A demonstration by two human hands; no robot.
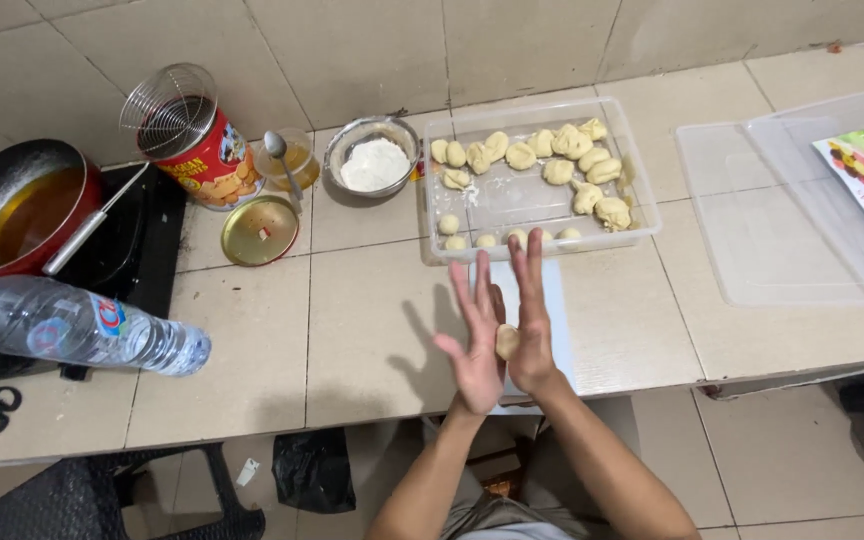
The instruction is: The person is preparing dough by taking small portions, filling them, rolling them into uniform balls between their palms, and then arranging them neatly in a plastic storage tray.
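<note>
**Dough ball caught between two flat palms**

Dough ball sits right in the middle of the action, a small pale-yellow lump, smooth and roundish, pressed between the left hand and the right hand. The grip is wide open in the finger sense: both hands are flat, fingers straight and splayed, nothing curled round the lump, only the two palms touching it from either side. It looks soft and light, the kind of thing that squashes rather than slips, so I'd judge gentle palm pressure the right hold; a pinch with fingertips would likely dent it.

Directly under the hands lies a pale sheet on the tiled counter. Just beyond the fingertips stands a clear plastic tray, holding many more dough pieces of the same colour, some round, some knotted.

Beyond and to the left of the hands: a metal bowl of white flour, a small glass with a spoon, a red tin topped by a wire strainer, and its gold lid lying flat.

Well off to the left, a plastic bottle lies on its side near a red pan of oil. Far right, a clear lid.
</note>
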